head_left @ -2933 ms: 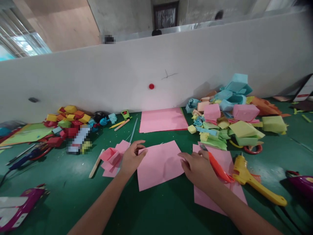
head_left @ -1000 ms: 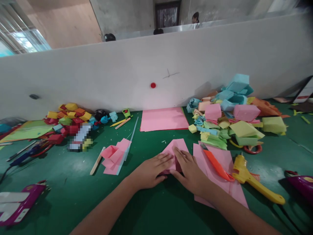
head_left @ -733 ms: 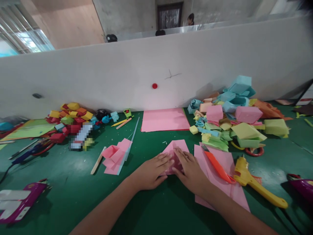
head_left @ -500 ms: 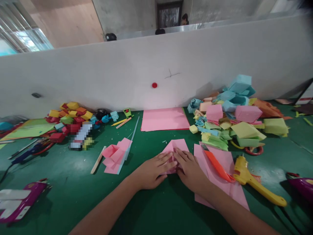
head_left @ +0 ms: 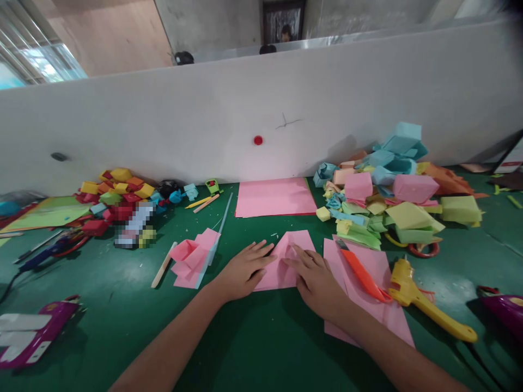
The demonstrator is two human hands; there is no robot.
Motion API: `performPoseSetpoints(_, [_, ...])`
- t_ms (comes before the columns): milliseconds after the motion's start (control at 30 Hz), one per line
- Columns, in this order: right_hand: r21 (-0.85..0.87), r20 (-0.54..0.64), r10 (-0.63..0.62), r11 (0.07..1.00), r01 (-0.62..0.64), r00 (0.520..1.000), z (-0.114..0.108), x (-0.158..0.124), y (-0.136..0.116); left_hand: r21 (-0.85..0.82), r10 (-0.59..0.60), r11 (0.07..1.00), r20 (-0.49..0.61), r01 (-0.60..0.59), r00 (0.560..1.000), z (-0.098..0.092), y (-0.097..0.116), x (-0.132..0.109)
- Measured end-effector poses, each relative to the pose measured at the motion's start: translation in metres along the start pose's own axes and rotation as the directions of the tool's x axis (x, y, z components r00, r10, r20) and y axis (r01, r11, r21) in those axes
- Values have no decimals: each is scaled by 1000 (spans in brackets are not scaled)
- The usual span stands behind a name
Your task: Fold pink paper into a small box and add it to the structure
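A folded sheet of pink paper lies on the green table between my hands, with creases and a raised fold near its middle. My left hand rests at the paper's left edge, palm down with fingers stretched out. On the right part of the paper lies my right hand, its fingers extended along the fold. Part of the sheet is hidden under both hands. Left of my left hand sits a small folded pink paper piece beside a clear ruler and a wooden stick.
An orange cutter lies on pink sheets, beside a yellow glue gun. Folded paper boxes are heaped at the back right, coloured paper pieces at the back left. A pink stack touches the white partition.
My left hand has slid left, away from my right hand, uncovering more of the pink paper. My right hand has stayed nearly in place. A person in the background has shifted left.
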State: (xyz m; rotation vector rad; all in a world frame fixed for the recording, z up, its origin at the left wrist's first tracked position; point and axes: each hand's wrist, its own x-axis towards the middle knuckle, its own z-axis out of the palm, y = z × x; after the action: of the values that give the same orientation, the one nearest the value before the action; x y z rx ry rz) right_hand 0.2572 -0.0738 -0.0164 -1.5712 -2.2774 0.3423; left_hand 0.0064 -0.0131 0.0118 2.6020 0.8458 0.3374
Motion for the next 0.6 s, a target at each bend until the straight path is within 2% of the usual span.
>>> performPoseSetpoints(167, [56, 0, 19, 998, -19, 1000, -3, 0, 0, 138, 42, 989, 69, -51, 997, -1, -4, 0])
performPoseSetpoints(367, [83, -10, 16, 996, -15, 1000, -5, 0, -1, 154, 40, 987, 89, -54, 995, -2, -3, 0])
performPoseSetpoints(600, [95, -1, 22, 995, -21, 1000, -7, 1, -1, 138, 51, 989, 58, -59, 997, -2, -3, 1])
